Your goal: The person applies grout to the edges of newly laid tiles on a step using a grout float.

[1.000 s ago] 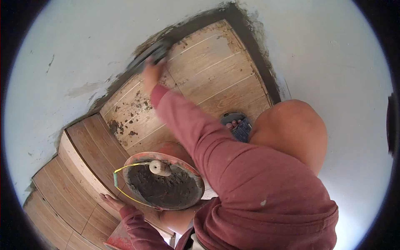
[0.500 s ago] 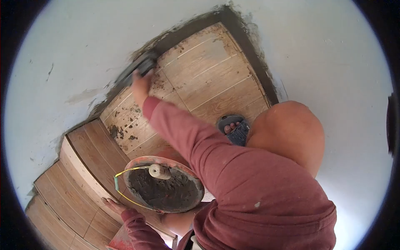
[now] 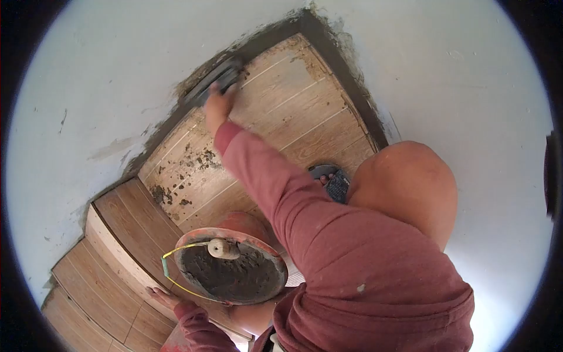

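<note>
Nearest, a maroon sleeve (image 3: 363,264) filling the lower right, with a bent knee (image 3: 407,182) beside it. Low at the left, left hand (image 3: 161,296) laid flat on the edge of a wood-look step (image 3: 126,211), fingers stretched out and slightly apart, holding nothing. Just right of it, a red pan (image 3: 231,267) of dark wet mortar (image 3: 234,276), a pale round handle (image 3: 214,248) resting at its rim and a yellow wire (image 3: 176,240) looped along the left side. Past the knee, a foot in a grey sandal (image 3: 331,179) on the tiled landing (image 3: 293,111). Across the landing, mortar crumbs (image 3: 196,158) scattered near the left edge. Farther up, right arm stretched out, right hand (image 3: 217,108) closed around the grip of a trowel (image 3: 214,79), fingers wrapped tight, fingertips hidden by the back of the hand. Trowel blade pressed flat against the dark mortar band (image 3: 258,41) where landing meets white wall (image 3: 105,76), near the top left corner. Farthest, the same dark band running on round the corner and down the right edge of the landing.
</note>
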### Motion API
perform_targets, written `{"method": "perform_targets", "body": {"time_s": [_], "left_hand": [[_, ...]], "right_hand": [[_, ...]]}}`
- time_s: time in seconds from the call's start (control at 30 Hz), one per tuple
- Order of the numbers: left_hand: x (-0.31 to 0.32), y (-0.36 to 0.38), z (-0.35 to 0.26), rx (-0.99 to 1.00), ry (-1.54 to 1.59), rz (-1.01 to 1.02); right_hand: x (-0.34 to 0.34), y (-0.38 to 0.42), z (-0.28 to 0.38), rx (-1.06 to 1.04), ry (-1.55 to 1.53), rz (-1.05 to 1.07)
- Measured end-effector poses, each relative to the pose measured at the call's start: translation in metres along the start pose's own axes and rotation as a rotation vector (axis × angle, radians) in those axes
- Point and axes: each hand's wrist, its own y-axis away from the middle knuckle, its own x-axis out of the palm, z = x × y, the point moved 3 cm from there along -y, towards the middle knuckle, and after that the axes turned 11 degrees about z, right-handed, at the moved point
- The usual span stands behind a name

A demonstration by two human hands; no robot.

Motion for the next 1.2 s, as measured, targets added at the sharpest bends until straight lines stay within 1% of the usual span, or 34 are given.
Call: {"method": "perform_targets", "body": {"time_s": [0.03,0.07,0.13,0.2,0.23,0.3,0.37,0.43,0.47,0.5,0.53,0.57,0.6,0.67,0.7,0.77,0.8,0.83,0.9,0.93,0.97,1.03,1.07,1.1,1.17,1.2], "left_hand": [[0.001,0.000,-0.002,0.004,0.051,0.002],[-0.001,0.000,-0.003,0.006,0.044,0.004],[-0.004,0.001,-0.004,0.053,-0.153,0.043],[0.000,0.001,-0.008,0.043,-0.134,0.033],[-0.002,0.001,-0.008,0.029,-0.127,0.024],[-0.014,-0.011,0.016,0.034,-0.073,0.008],[-0.014,-0.011,0.022,0.046,-0.010,0.012],[-0.010,-0.007,0.012,-0.003,-0.065,0.005],[-0.012,-0.008,0.018,0.024,-0.012,0.001],[-0.017,-0.010,0.024,0.026,-0.018,0.008],[-0.022,-0.011,0.027,0.052,-0.089,0.036],[-0.023,-0.013,0.028,0.081,-0.152,0.061],[-0.017,-0.012,0.021,0.085,-0.142,0.058],[-0.008,-0.004,0.004,-0.005,-0.107,0.014],[-0.009,-0.004,0.005,-0.007,-0.104,0.012],[-0.011,-0.008,0.010,-0.008,-0.142,0.015],[-0.013,-0.008,0.015,-0.007,-0.139,0.017],[-0.017,-0.008,0.020,0.001,-0.103,0.017],[-0.009,-0.014,0.018,0.026,-0.062,0.017],[-0.009,-0.009,0.011,0.039,-0.134,0.025],[-0.010,-0.003,0.005,0.047,-0.206,0.034],[-0.008,-0.004,0.004,0.061,-0.177,0.026],[-0.012,-0.008,0.010,0.053,-0.190,0.023],[-0.016,-0.010,0.016,0.045,-0.206,0.021],[-0.014,-0.006,0.016,0.028,-0.177,0.010],[-0.012,-0.008,0.014,0.023,-0.157,0.009]], "right_hand": [[0.011,0.023,0.010,0.001,-0.029,0.049],[0.012,0.022,0.018,0.007,-0.031,0.044],[0.004,0.010,0.042,-0.250,-0.091,-0.117],[-0.026,-0.031,0.060,-0.384,-0.090,-0.172],[-0.046,-0.054,0.067,-0.263,-0.290,-0.091],[-0.049,-0.064,0.049,-0.133,-0.486,-0.002],[-0.035,-0.062,0.006,-0.090,-0.062,-0.055],[-0.007,-0.026,-0.004,-0.212,-0.052,-0.044],[-0.009,-0.020,0.011,-0.216,-0.058,-0.053],[-0.010,-0.015,0.027,-0.263,-0.027,-0.050],[-0.013,-0.008,0.049,-0.308,0.006,-0.043],[-0.024,-0.010,0.077,-0.370,-0.050,-0.079],[-0.038,-0.021,0.102,-0.439,-0.109,-0.109],[-0.062,-0.081,0.095,-0.461,-0.105,-0.217],[-0.067,-0.084,0.090,-0.462,-0.105,-0.213],[-0.074,-0.093,0.075,-0.255,-0.204,-0.115],[-0.071,-0.105,0.038,-0.168,-0.163,-0.148],[-0.063,-0.093,0.035,-0.173,-0.165,-0.153],[-0.047,-0.060,0.045,-0.313,-0.115,-0.075],[-0.050,-0.052,0.063,-0.379,0.017,-0.112],[-0.058,-0.055,0.070,-0.366,0.020,-0.118],[-0.073,-0.082,0.093,-0.435,-0.090,-0.205],[-0.078,-0.092,0.092,-0.354,-0.167,-0.186],[-0.077,-0.097,0.082,-0.357,-0.163,-0.178],[-0.072,-0.115,0.031,-0.017,-0.223,-0.104],[-0.067,-0.105,0.026,-0.221,-0.024,-0.089]]}}
